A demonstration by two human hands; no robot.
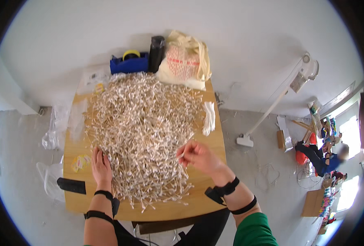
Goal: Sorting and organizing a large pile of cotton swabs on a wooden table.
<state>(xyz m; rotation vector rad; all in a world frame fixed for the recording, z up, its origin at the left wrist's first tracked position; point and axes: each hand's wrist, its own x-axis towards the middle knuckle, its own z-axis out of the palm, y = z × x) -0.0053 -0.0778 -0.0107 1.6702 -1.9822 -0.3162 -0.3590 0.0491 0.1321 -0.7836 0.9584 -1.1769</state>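
A big heap of cotton swabs (145, 123) with white tips and pale sticks covers most of the wooden table (208, 184). At the heap's left edge my left hand (101, 167) lies flat, fingers stretched out and touching the swabs beside it. Over the right edge, my right hand (200, 158) is closed in a pinch. A small white tip shows at its fingertips, which looks like the end of a cotton swab; the rest is hidden by the fingers. Both forearms wear black straps.
Behind the heap stand a blue tape dispenser (128, 64), a black bottle (156, 53) and a cream cloth bag (184, 61). White gloves (209, 118) lie at the right edge. Yellow labels (80, 162) and a black object (71, 185) lie left. A person (331, 162) sits far right.
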